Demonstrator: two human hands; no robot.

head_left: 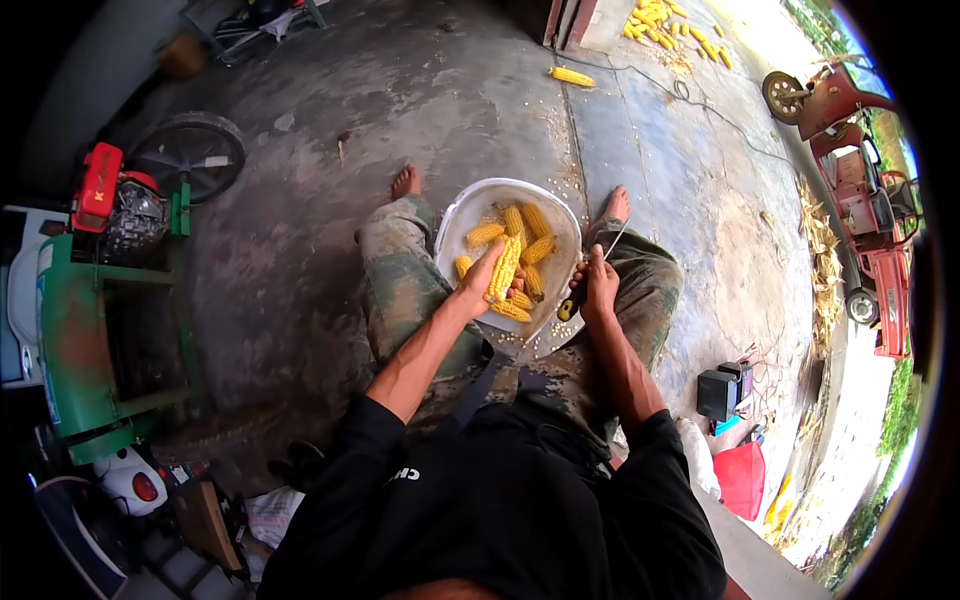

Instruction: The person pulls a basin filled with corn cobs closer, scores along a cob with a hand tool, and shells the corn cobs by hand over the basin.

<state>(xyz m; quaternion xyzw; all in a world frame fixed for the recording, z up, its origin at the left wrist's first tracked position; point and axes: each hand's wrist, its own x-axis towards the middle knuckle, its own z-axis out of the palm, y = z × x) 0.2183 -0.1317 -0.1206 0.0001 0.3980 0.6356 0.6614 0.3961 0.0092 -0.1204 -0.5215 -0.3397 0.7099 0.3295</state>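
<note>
My left hand is closed around a yellow corn cob, tilted over the near left part of a white basin. In the basin lie several more corn cobs and some loose kernels. Just right of the basin's rim, my right hand grips a screwdriver. Its dark and yellow handle end shows below the fist, and the thin metal shaft points up and away to the right. The basin sits between my legs, with scattered kernels on its near side.
A single corn cob lies on the concrete floor ahead, near a cable. More cobs are piled beyond the doorway. To the left stands a green machine with a red engine. A red three-wheeler and a black battery are on the right.
</note>
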